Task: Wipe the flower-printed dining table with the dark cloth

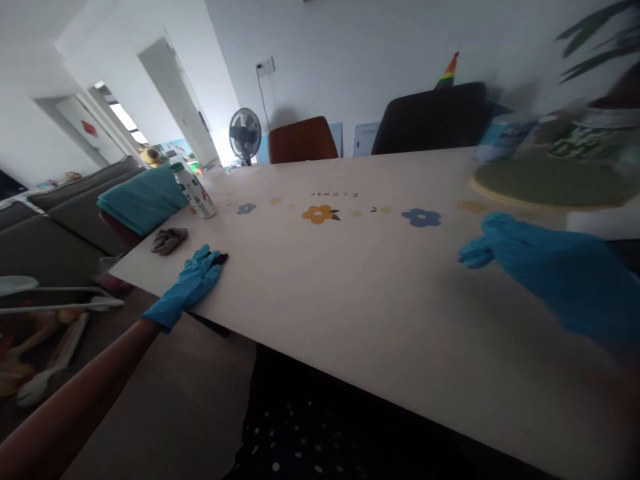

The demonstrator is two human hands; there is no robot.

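My left hand (197,275), in a blue glove, rests on the left end of the white table (320,287). Its fingers close over a small dark thing, perhaps a cloth (220,259), mostly covered by the glove. Just beyond it lies a crumpled grey-brown cloth (170,241), apart from the hand. At the right, my right hand (520,247), also gloved in blue, hovers above the tabletop with its fingers drawn together. Nothing shows in it, and its wrist is blurred.
A white bottle with a green cap (195,192) stands at the table's far left, near a chair draped with a teal cloth (143,200). At the right back are a round green mat (545,181) and a potted plant (595,137). Brown (303,141) and black (433,120) chairs stand behind.
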